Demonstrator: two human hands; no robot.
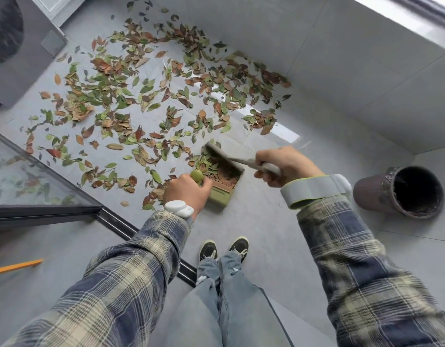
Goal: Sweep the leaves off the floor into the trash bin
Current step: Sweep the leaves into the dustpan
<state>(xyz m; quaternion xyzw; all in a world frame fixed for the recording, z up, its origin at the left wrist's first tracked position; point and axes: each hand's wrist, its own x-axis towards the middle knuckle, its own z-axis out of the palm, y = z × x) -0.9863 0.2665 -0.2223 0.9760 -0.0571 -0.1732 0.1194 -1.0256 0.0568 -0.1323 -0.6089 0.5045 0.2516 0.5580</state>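
Green and brown leaves (146,96) lie scattered over the grey tiled floor (266,221) ahead of me. My left hand (185,190) grips the green handle of an olive dustpan (222,194) resting on the floor, with leaves piled inside it. My right hand (286,164) holds the handle of a grey hand brush (217,150), whose head sits at the dustpan's mouth against the leaves. A dark round trash bin (376,194) stands to the right, tilted toward me, its inside dark.
A glass panel with a dark metal frame (66,209) runs along my left, its track crossing by my shoes (224,249). A grey wall (354,83) rises behind the bin. A grey cabinet (18,58) stands at the far left. An orange stick (16,266) lies lower left.
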